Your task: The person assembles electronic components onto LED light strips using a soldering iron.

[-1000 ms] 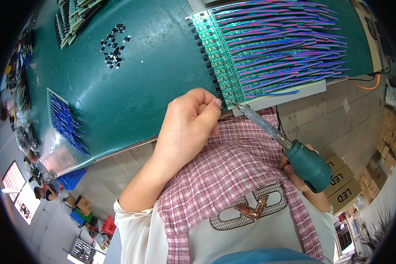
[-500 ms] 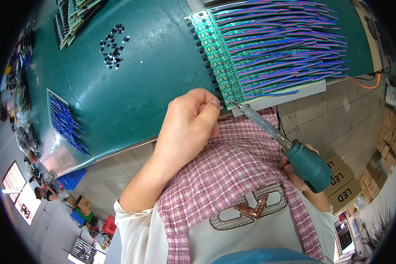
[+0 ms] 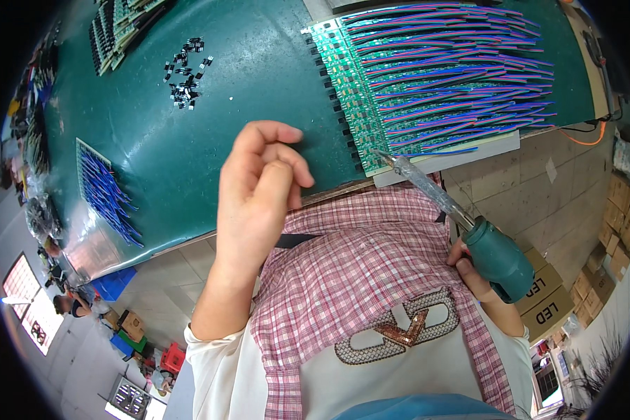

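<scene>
My left hand (image 3: pixel 260 178) hovers over the near part of the green table, left of the circuit board panel. Its fingers are bent but apart, and I see nothing between them. In my right hand (image 3: pixel 474 278) is a soldering iron (image 3: pixel 498 257) with a thick green handle and a long greyish shaft. Its tip is over the near left corner of the circuit board panel (image 3: pixel 348 73); whether it touches, I cannot tell. Black connectors (image 3: pixel 346 131) line the panel's left edge. Blue, red and dark wires (image 3: pixel 462 77) run from it to the right.
Loose black connectors (image 3: pixel 183 91) lie in a small heap on the table (image 3: pixel 252 77). Another wired panel (image 3: pixel 105 189) rests at the left, and stacked panels (image 3: pixel 119 31) at the far left. A pale strip (image 3: pixel 462 155) lies under the main panel's near edge. Cartons (image 3: pixel 549 304) stand right, below.
My left hand has moved left, away from the panel's connector edge, and its fingers have loosened apart. The soldering iron has shifted slightly right, with its tip a little farther up the panel.
</scene>
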{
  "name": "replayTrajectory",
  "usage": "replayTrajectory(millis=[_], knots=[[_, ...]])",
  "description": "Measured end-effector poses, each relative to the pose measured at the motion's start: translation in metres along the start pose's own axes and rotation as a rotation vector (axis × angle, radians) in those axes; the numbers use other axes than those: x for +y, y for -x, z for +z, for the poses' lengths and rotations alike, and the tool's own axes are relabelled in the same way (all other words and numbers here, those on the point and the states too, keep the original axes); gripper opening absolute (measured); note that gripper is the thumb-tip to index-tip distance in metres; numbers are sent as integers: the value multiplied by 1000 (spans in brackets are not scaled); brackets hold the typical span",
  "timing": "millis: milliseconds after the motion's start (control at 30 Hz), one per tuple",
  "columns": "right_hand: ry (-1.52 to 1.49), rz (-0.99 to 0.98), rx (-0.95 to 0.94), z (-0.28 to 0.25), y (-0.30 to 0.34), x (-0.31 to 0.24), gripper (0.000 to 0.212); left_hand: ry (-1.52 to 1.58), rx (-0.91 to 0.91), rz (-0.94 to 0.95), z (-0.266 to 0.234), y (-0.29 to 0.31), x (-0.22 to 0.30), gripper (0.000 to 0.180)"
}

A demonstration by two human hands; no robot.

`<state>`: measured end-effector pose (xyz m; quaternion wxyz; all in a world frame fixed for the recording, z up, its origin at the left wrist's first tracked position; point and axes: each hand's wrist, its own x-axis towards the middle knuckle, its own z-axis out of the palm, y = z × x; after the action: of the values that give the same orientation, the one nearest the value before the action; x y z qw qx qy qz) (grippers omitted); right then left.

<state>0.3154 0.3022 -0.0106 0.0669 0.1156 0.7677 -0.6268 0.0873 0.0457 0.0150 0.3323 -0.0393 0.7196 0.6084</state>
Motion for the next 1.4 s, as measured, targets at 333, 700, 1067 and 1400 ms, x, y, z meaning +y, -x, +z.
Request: replayTrajectory(millis=[333, 700, 1067, 1400], knots=[[-326, 167, 143, 7, -11, -15, 22, -1015, 602, 550, -70, -39, 20, 43], [-406, 205, 209, 10, -40, -30, 38, -1410, 437, 517, -44, -63, -14, 78], [-745, -120, 189, -11, -115, -70, 40, -36, 74, 185, 25, -34, 31, 45], [-926, -145, 103, 6, -181, -69, 38, -132, 72, 70, 36, -48, 46, 52]])
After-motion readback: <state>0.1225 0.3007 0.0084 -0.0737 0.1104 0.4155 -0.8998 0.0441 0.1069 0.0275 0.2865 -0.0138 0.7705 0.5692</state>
